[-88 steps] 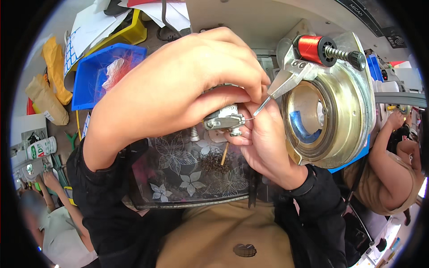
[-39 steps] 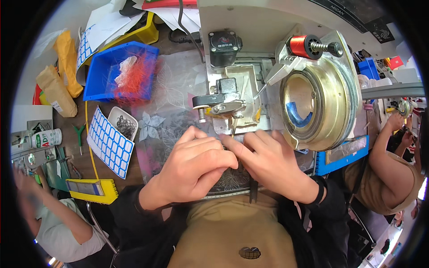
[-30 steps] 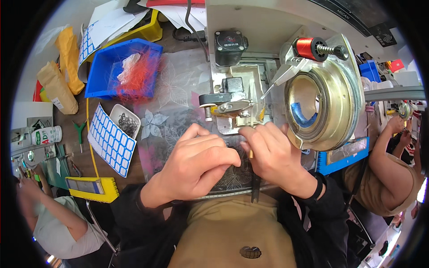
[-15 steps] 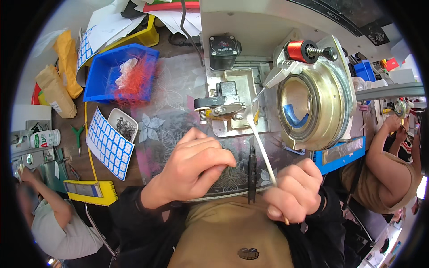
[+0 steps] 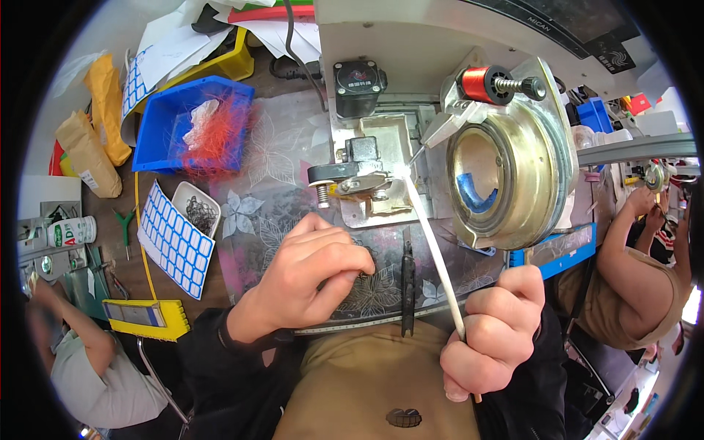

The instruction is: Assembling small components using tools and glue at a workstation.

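My right hand [image 5: 493,334] is closed round the lower part of a slim white rod [image 5: 433,242], whose tan end pokes out below the fist. The rod slants up and left; its far tip lies beside the small metal clamp head [image 5: 359,180] of a winding machine. Whether the tip touches the metal I cannot tell. My left hand [image 5: 304,275] hovers over the table's front part, fingers curled and thumb pressed to the index finger. A tiny dark bit shows at its fingertips, too small to name. Between the hands lies a narrow black tool [image 5: 408,293] with a forked near end.
The machine's large brass-coloured ring [image 5: 513,183] and a red thread spool [image 5: 486,84] stand right of the clamp. Leftward are a blue bin [image 5: 150,139] of red threads, a white dish [image 5: 180,192] of dark small parts and a label sheet [image 5: 176,242]. People sit on both sides.
My right hand has shifted right and slightly down, its fist turned more upright, with the rod still in it. The left hand stays nearly in place. The whole view has slid slightly.
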Motion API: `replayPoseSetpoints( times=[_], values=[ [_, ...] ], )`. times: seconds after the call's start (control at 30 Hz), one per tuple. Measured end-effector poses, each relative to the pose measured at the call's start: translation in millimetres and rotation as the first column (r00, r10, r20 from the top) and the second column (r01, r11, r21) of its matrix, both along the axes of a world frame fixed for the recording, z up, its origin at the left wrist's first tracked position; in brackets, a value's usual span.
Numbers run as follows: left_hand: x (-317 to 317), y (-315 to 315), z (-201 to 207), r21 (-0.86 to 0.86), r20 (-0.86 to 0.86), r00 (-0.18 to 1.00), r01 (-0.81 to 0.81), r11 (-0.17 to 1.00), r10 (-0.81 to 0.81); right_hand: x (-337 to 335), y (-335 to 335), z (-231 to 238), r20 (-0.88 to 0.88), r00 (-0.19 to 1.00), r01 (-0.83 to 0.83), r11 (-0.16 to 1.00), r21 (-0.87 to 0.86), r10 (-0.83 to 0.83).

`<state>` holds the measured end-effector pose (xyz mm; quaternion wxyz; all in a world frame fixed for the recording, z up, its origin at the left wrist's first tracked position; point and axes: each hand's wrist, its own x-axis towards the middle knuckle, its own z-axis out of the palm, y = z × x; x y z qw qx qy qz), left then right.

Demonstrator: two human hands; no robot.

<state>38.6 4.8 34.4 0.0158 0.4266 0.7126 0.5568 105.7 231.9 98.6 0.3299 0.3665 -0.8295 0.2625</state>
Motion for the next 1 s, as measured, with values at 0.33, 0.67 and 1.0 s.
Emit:
replayPoseSetpoints(
  times=[0.33, 0.67, 1.0],
  values=[
    [1.2, -0.1, -3.7, 0.027, 0.003, 1.0, 0.015, 1.0, -0.015, 1.6, -3.7, -14.8, 0.105, 0.99, 0.082, 0.984, 0.158, -0.099],
    [2.9, 1.4, -3.8, 0.081, -0.011, 1.0, -0.025, 0.996, 0.026, -1.6, -4.7, -57.7, 0.455, 0.825, 0.185, 0.921, 0.342, -0.335],
    [5.4, 3.5, -2.4, 0.049, -0.033, 0.999, -0.027, 0.998, 0.028, 33.7, 66.6, -64.9, 0.509, 0.792, 0.196, 0.93, 0.309, -0.336]
  ],
)
